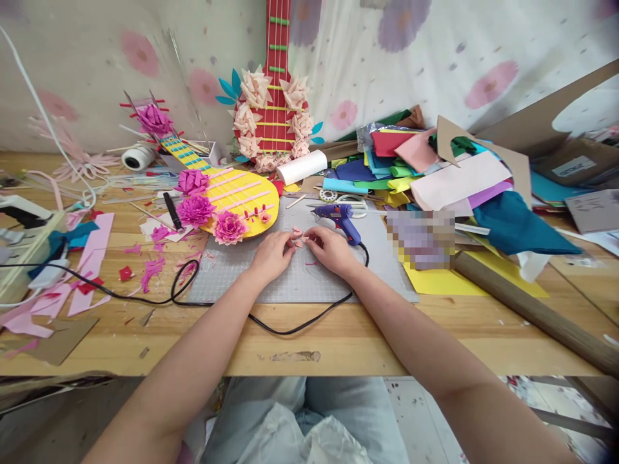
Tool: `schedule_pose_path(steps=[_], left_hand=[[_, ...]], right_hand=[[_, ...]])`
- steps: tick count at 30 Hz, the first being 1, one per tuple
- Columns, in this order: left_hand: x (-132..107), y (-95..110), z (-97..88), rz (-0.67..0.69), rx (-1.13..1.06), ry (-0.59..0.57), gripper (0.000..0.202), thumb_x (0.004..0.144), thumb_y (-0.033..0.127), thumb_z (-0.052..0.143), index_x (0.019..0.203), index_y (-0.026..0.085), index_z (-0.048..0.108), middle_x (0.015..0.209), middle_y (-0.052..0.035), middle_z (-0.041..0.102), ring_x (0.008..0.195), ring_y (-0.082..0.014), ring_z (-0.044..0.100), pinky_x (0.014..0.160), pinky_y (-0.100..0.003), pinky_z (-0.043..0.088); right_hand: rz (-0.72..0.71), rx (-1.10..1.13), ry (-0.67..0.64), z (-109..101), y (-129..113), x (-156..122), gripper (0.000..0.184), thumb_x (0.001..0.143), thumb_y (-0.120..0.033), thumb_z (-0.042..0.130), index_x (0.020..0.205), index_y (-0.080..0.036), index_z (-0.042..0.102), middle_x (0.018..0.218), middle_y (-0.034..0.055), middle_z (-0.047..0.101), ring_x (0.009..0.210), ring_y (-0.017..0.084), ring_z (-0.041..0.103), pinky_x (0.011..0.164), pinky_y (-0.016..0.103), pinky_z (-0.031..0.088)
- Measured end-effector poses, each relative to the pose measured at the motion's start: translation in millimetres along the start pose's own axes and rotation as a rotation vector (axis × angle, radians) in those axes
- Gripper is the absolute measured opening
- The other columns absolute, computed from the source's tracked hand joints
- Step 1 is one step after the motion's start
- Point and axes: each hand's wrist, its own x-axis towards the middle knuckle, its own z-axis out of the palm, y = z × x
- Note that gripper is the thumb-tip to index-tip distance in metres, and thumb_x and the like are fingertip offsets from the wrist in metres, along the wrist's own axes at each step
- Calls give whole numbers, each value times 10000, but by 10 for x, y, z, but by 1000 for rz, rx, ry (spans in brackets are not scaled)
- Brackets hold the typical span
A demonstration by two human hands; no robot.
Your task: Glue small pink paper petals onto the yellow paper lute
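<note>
My left hand [272, 252] and my right hand [330, 248] meet over a grey cutting mat [290, 283], fingers pinched on a small pink paper piece [296, 239] between them. Just beyond my right hand lies a purple glue gun [338, 216]; its black cord [271, 322] loops across the mat and off to the left. To the left of my hands lies a yellow paper guitar [232, 193] decorated with magenta paper flowers [196, 209].
A red paper guitar [275, 109] with cream flowers stands against the back wall. Coloured felt sheets [435, 174] pile up at right, with a cardboard tube [536, 316] near the table edge. Pink scraps [72, 283] and a power strip [19, 212] lie at left.
</note>
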Motion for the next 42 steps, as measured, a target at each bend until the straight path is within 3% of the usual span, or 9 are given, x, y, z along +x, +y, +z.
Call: schedule_pose_path(steps=[5,9,13,17,24,29,35,42], left_hand=[[6,15,21,-142,-324,110,237,774,157,565,1007,188,597,815,-8,672,636,-113,567,659,-259,456],[27,-2,107,-193,-579,214,170,741,191,601,910,169,595,845,-29,666,669,-103,583,651,-238,459],[51,-5,157,-242,-713,213,148,736,215,615,870,164,580,861,-37,667,687,-102,596,620,-223,467],[64,18,137,-330,-770,222,148,791,274,569,893,167,560,832,-37,666,560,-86,557,503,-215,436],[63,52,91,-291,-786,154,168,694,141,645,840,154,564,766,-18,655,679,-109,631,671,-247,496],[73,66,81,-380,-781,181,143,706,154,643,806,163,541,751,-16,648,646,-105,606,569,-218,472],[68,28,112,-402,-792,170,133,727,215,631,797,160,533,639,19,603,482,-67,506,396,-165,349],[66,17,125,-401,-787,177,157,721,245,638,793,164,524,640,21,607,461,-58,482,372,-155,340]], right_hand=[[33,337,-27,35,-29,8,197,798,-289,557,975,-204,572,914,38,663,765,136,607,647,273,476],[68,599,-55,115,-13,39,309,740,-395,641,962,-201,548,968,59,658,800,139,623,705,297,514],[134,717,-46,159,8,72,316,688,-384,685,905,-212,532,894,40,660,792,146,635,735,315,524],[171,797,-78,138,10,79,297,671,-351,692,875,-226,515,834,13,657,780,147,645,727,310,521],[198,810,-114,111,14,69,260,690,-338,668,866,-236,506,814,-3,654,766,147,643,741,326,517],[122,771,-66,130,-13,82,308,672,-374,693,878,-219,524,867,20,636,775,139,618,751,318,514],[159,819,-89,141,4,95,300,683,-359,686,894,-224,520,804,10,637,759,147,628,731,316,514],[176,794,-96,132,23,92,263,727,-408,650,880,-234,524,821,15,653,738,151,635,694,318,517]])
